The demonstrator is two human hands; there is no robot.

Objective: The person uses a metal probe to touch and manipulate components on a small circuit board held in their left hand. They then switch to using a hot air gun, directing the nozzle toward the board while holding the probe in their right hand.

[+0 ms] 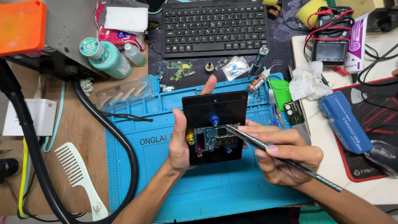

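Your left hand (182, 141) clamps the black fixture plate (214, 108); your right hand (286, 155) pinches tweezers (265, 147), probing the circuit board (215, 139); steady tips come next.

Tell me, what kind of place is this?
Probably an electronics repair bench. The left hand holds a black holder plate with a small circuit board, the right hand works on it with tweezers, and a blue work mat lies underneath.
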